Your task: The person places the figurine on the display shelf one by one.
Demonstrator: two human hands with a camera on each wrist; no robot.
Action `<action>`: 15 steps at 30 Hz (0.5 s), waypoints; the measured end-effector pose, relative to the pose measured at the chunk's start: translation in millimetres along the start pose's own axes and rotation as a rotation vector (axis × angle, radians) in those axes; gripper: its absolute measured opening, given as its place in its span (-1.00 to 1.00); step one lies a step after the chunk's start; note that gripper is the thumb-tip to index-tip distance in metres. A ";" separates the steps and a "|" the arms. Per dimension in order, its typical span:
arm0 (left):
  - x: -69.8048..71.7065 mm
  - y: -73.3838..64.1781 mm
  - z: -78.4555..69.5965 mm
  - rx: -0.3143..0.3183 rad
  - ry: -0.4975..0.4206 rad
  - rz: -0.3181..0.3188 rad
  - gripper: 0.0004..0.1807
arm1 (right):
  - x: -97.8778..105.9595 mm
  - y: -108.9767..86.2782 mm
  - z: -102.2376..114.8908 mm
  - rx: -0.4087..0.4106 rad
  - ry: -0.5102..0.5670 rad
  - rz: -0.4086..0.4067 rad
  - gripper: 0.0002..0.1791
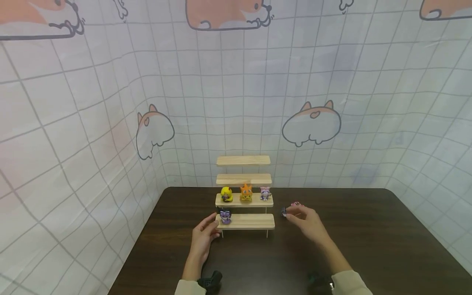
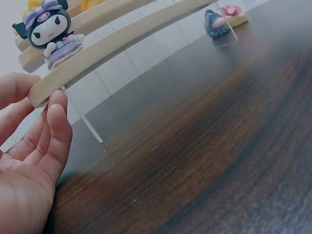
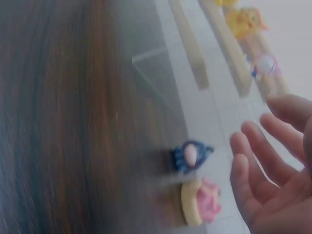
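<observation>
Your left hand (image 1: 203, 237) pinches the bottom shelf (image 1: 250, 221) at its left end, probably steadying it; your right hand (image 1: 310, 224), loose and empty, hovers near the blue figurine (image 3: 186, 158) off the shelf's right end.

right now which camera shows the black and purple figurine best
The left wrist view: the black and purple figurine appears large there, its face clear. The head view shows it small, on the lowest shelf. The right wrist view doesn't show it.
</observation>
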State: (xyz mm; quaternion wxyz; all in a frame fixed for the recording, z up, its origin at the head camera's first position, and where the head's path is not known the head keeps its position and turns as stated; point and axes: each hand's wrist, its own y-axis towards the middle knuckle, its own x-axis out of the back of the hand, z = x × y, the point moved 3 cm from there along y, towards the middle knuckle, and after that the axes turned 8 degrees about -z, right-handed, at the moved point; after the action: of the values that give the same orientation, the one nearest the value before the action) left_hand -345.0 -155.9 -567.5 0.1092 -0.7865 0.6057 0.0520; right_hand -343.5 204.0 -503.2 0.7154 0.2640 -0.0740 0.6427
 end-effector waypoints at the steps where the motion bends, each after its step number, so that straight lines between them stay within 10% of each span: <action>1: -0.1 0.4 0.5 0.001 -0.001 0.001 -0.49 | 3.2 2.0 -4.4 -0.016 0.000 -0.024 -0.65; 9: 0.0 1.6 1.2 0.001 -0.014 0.005 -0.47 | 19.4 18.5 -35.6 -0.088 -0.065 -0.200 -0.63; 15: 0.2 1.7 1.1 0.001 -0.010 0.004 -0.47 | 19.4 26.4 -49.1 -0.108 -0.057 -0.141 -0.47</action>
State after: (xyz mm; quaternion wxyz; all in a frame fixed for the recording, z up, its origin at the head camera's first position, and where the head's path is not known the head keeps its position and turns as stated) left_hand -346.6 -156.3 -568.8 0.1122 -0.7849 0.6068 0.0559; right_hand -377.1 245.2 -528.8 0.7695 0.2480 -0.1100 0.5782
